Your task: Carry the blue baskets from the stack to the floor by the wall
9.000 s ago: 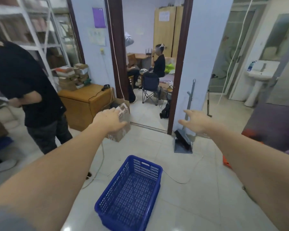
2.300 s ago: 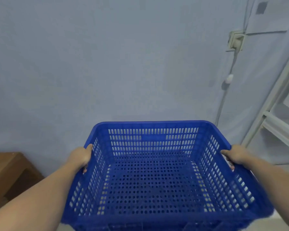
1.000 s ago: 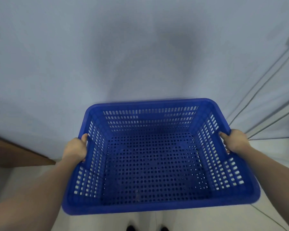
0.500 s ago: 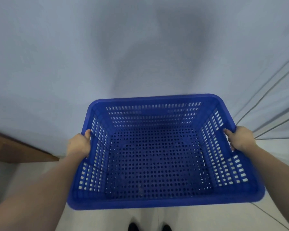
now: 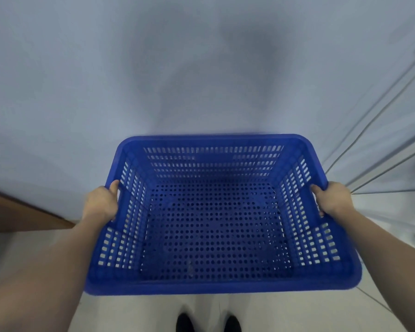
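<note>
Two hands (image 5: 101,203) on one basket (image 5: 216,287)

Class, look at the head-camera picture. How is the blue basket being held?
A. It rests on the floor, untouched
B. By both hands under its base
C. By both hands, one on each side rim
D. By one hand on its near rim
C: the left hand grips the left rim and the right hand grips the right rim of the empty blue basket, held in front of the wall.
</note>
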Tool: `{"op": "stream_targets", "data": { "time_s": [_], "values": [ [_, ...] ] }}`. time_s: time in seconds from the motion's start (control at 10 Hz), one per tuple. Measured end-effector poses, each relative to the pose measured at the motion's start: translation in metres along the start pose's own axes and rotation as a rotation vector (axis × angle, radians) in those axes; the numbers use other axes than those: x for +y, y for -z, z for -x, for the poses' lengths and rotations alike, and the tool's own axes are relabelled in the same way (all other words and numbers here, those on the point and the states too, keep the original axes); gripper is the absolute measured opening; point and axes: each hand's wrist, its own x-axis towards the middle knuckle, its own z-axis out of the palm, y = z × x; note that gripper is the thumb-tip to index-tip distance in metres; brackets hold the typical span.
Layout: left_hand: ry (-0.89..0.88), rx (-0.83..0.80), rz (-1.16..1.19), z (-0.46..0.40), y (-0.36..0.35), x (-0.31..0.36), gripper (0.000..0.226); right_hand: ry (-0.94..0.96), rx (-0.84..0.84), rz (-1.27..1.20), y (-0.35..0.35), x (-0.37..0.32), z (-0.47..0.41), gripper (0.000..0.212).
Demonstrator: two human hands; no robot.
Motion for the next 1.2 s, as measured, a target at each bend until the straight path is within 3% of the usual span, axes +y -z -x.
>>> {"op": "stream_targets", "data": {
  "time_s": [0.1, 0.3, 0.5, 0.7, 0.9, 1.0, 1.1, 1.2],
  "values": [
    [0.024, 0.001, -0.009, -0.002, -0.005, 0.001, 0.050, 0.022, 0.002, 0.002, 0.003, -0.004, -0.011, 0.040],
    [0.034, 0.010, 0.017, -0.007, -0.013, 0.001, 0.040, 0.046, 0.002, 0.024, 0.002, -0.007, -0.025, 0.043],
    [0.060, 0.054, 0.085, -0.013, -0.020, -0.002, 0.053, 0.041, 0.015, 0.022, -0.002, -0.004, -0.028, 0.042],
    [0.063, 0.045, 0.026, -0.011, -0.016, -0.002, 0.043, 0.041, 0.014, 0.035, -0.002, -0.006, -0.026, 0.043],
    [0.082, 0.118, 0.183, -0.007, -0.017, 0.001, 0.058, 0.041, 0.031, 0.064, 0.000, -0.007, -0.020, 0.047],
    [0.085, 0.071, 0.188, 0.004, -0.014, 0.001, 0.049, 0.047, 0.001, 0.123, 0.006, -0.005, -0.011, 0.053],
    [0.039, -0.012, 0.047, 0.019, -0.004, 0.002, 0.051, 0.080, -0.049, 0.199, 0.020, -0.008, 0.000, 0.063],
    [-0.086, 0.052, -0.103, 0.040, 0.007, 0.010, 0.069, 0.184, -0.040, 0.258, 0.035, -0.018, 0.010, 0.066]
  ]
}}
